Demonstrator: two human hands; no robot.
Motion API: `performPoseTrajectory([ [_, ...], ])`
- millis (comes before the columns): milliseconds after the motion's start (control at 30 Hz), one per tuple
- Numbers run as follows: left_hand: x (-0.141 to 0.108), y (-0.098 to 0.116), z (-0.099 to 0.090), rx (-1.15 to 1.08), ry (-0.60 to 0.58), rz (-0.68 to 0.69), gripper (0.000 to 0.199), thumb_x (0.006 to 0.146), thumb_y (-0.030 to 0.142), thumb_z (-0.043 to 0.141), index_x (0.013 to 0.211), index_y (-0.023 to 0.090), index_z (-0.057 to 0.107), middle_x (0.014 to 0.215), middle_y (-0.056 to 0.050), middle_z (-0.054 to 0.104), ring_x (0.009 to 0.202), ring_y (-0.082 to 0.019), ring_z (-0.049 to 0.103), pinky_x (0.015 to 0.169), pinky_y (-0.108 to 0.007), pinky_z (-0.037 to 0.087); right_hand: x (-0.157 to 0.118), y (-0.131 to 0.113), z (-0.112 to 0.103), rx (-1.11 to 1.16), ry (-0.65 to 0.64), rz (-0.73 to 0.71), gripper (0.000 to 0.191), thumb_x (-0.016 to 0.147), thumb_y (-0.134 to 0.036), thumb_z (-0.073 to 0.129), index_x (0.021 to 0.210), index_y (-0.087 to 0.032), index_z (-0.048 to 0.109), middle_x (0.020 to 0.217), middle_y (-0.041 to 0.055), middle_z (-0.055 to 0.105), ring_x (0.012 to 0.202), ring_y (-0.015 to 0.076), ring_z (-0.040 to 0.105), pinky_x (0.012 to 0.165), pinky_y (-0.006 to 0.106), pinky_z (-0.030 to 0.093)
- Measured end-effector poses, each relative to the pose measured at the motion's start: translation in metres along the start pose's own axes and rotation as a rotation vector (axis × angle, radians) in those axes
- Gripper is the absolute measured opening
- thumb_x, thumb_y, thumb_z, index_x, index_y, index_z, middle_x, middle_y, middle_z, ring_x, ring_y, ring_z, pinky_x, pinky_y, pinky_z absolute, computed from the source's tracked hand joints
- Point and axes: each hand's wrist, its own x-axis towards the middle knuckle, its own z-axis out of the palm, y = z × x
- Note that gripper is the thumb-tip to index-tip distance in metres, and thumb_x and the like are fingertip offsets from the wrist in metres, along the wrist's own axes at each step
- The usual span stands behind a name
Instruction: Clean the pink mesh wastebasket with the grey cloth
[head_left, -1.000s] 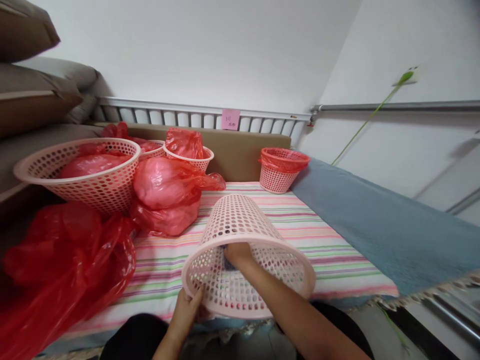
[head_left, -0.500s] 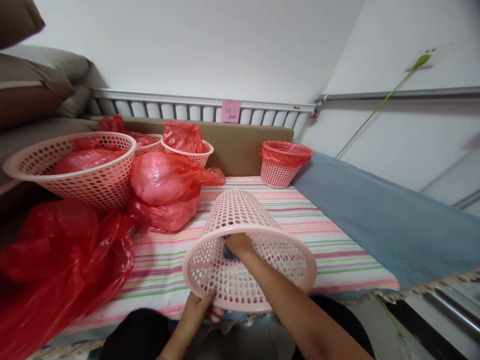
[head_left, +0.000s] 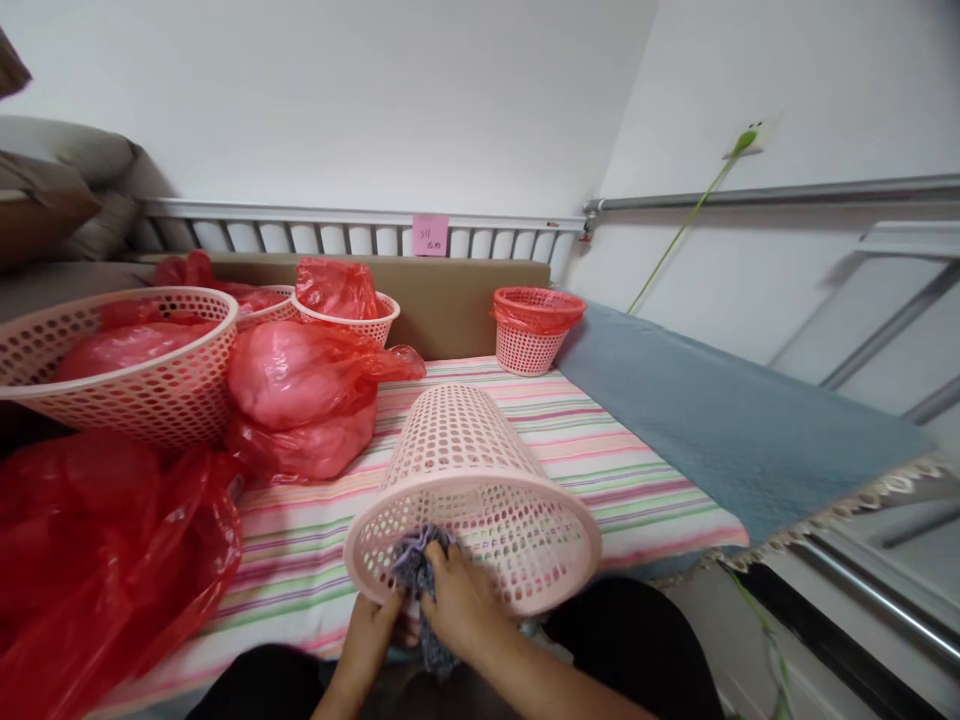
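A pale pink perforated plastic basket (head_left: 465, 440) lies on its side, its wide mouth facing me. My left hand (head_left: 375, 625) grips the lower left of its rim, thumb on the inner side. In my right hand (head_left: 461, 605) is a bunched grey-blue cloth (head_left: 420, 560) with a lilac edge. The fingers are closed around it at the basket's mouth, close beside my left hand. Part of the cloth hangs down below the rim.
Red plastic bags (head_left: 300, 400) and pink baskets (head_left: 187, 390) crowd the left side. Another basket (head_left: 529, 340) with a red bag around its rim stands at the back right. Under them lies a striped cloth (head_left: 600, 440), with a blue cover (head_left: 712, 410) to its right.
My right hand has come out from deep inside the basket to its lower rim, bringing the cloth along. My left hand keeps its hold. The view has shifted slightly to the right.
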Motion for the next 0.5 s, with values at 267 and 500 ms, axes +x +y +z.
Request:
performPoseTrajectory([
  [267, 0.008, 0.008, -0.018, 0.044, 0.083, 0.030, 0.052, 0.064, 0.063, 0.062, 0.072, 0.012, 0.063, 0.041, -0.007, 0.066, 0.033, -0.019, 0.060, 0.033, -0.023, 0.045, 0.115, 0.003, -0.023, -0.019, 0.057, 0.099, 0.046, 0.080, -0.029, 0.049, 0.125, -0.019, 0.048, 0.109, 0.0155, 0.061, 0.097, 0.0284, 0.060, 0.079, 0.039, 0.044],
  [500, 0.015, 0.005, -0.020, 0.013, 0.101, 0.025, 0.049, 0.066, 0.061, 0.061, 0.062, 0.012, 0.060, 0.045, -0.010, 0.068, 0.038, -0.019, 0.063, 0.037, -0.024, 0.048, 0.168, 0.012, -0.022, 0.007, 0.096, 0.057, 0.045, 0.089, -0.034, 0.038, 0.131, -0.020, 0.044, 0.137, 0.0113, 0.045, 0.126, 0.0266, 0.039, 0.101, 0.039, 0.031],
])
